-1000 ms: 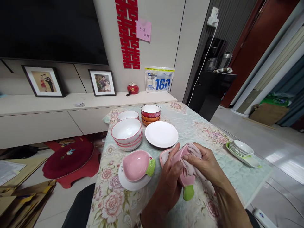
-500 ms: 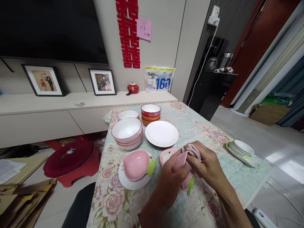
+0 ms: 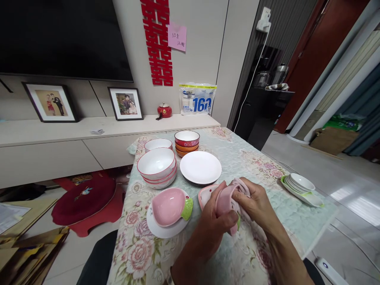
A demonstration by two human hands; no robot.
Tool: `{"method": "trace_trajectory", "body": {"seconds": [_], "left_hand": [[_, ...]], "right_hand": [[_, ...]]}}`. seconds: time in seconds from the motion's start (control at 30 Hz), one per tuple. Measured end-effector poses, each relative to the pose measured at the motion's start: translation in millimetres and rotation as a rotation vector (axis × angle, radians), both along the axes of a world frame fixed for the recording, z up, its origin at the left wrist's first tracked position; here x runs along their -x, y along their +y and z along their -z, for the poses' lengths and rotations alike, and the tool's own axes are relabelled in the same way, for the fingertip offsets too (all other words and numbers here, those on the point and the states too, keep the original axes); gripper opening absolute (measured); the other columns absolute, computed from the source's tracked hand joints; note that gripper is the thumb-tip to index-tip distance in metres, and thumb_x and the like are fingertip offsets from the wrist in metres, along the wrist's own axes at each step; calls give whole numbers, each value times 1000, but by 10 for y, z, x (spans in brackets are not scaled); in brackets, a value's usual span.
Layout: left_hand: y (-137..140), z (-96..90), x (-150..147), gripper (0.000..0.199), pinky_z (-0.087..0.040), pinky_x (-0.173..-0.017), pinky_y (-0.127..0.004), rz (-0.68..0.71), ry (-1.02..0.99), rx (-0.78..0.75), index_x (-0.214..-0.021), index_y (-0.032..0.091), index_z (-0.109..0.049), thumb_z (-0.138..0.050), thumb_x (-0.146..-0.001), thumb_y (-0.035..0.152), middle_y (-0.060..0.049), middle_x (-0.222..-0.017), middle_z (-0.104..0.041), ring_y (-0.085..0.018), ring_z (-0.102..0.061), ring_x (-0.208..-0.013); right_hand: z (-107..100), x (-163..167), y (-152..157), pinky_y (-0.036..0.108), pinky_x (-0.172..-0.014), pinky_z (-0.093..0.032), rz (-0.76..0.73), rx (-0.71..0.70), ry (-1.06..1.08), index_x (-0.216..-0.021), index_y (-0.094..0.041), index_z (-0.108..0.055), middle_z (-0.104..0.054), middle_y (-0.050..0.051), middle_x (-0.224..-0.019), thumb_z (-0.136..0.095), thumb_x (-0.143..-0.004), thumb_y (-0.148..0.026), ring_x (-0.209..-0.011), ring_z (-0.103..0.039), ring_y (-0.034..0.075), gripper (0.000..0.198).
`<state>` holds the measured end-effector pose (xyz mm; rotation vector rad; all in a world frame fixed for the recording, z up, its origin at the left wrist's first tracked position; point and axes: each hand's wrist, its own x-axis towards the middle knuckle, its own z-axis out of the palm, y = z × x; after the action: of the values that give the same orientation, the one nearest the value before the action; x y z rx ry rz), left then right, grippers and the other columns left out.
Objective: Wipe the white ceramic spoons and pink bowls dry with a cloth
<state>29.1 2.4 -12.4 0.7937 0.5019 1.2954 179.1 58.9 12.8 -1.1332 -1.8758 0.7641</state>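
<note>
In my left hand (image 3: 218, 215) is a small pink bowl (image 3: 225, 202) with a bit of green leaf trim showing low down; it is tilted on its side. My right hand (image 3: 253, 202) is closed on a pale pink cloth (image 3: 242, 188), which is pressed against the bowl's inside and rim. Partly behind my left hand lies a pink-rimmed dish (image 3: 204, 194) with red dots. To the left, a pink peach-shaped bowl (image 3: 168, 206) with a green leaf handle rests on a white plate (image 3: 157, 231).
White bowls with red rims (image 3: 157, 164) are stacked at the left. Orange and red bowls (image 3: 187, 143) stand behind white plates (image 3: 200, 168). Several small white dishes (image 3: 301, 183) sit at the table's right edge. A flowered cloth (image 3: 139, 253) covers the table.
The bowl has turned in my left hand, so its leaf trim is now mostly covered. My right hand and the cloth have shifted around the rim, with more cloth showing.
</note>
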Motion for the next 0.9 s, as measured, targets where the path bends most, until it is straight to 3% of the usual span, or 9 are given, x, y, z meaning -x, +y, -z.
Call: {"method": "trace_trajectory", "body": {"seconds": [0.1,0.2,0.37,0.43,0.63,0.73,0.83,0.9], "left_hand": [[-13,-82,66,61,-39,-112,-49,130,-15,-41,-135,19,-61,-72,-83,47,-14,-135,-62,-33,-52,-129],[-40,-144,166,56,-53,-91,-45,202,61,59,-126,19,-66,-51,-93,61,-13,-124,-64,-30,-58,-113],[-29,-160,212,41,-51,-71,-31,245,214,1,-110,16,-70,-69,-85,48,-5,-93,-62,-17,-56,-81],[-8,-150,164,40,-49,-70,-29,207,186,21,-106,14,-70,-72,-81,46,-2,-84,-58,-16,-54,-77],[2,-130,38,43,-50,-71,-31,46,131,88,-107,17,-68,-76,-74,43,-2,-88,-60,-18,-55,-81],[-1,-118,14,43,-52,-73,-33,-16,85,86,-111,18,-68,-75,-76,40,-5,-94,-64,-20,-58,-83],[11,-98,-12,48,-55,-77,-39,-46,36,103,-119,20,-67,-74,-76,42,-9,-109,-68,-28,-63,-96],[14,-93,-28,50,-57,-83,-44,-54,-17,119,-122,20,-67,-73,-79,44,-12,-115,-69,-33,-64,-105]], "right_hand": [[-69,-78,-39,27,-62,-41,-1,-264,-128,-81,-19,-63,-59,0,-73,-60,-95,-33,-66,-55,15,20],[-140,-125,-117,29,-67,-42,-60,-479,-264,-94,-19,-64,-62,4,-82,-54,-98,-24,-75,-58,18,12],[-170,-69,-197,32,-70,-42,-108,-582,-389,-98,-19,-63,-62,6,-85,-51,-101,-21,-81,-57,21,12],[-144,-47,-164,33,-72,-42,-105,-565,-393,-98,-19,-62,-63,6,-86,-50,-101,-22,-82,-56,22,12],[-47,-30,4,36,-76,-42,-21,-418,-292,-87,-20,-61,-61,5,-84,-53,-99,-30,-83,-53,22,17],[-16,-21,38,34,-75,-43,-11,-220,-203,-85,-21,-61,-61,3,-84,-54,-98,-36,-81,-54,21,22],[29,-30,58,30,-72,-46,-71,57,-16,-99,-22,-62,-65,1,-88,-60,-95,-40,-79,-59,19,18],[63,-38,72,29,-71,-48,-101,160,132,-108,-23,-62,-66,0,-90,-64,-91,-40,-79,-62,18,24]]}}
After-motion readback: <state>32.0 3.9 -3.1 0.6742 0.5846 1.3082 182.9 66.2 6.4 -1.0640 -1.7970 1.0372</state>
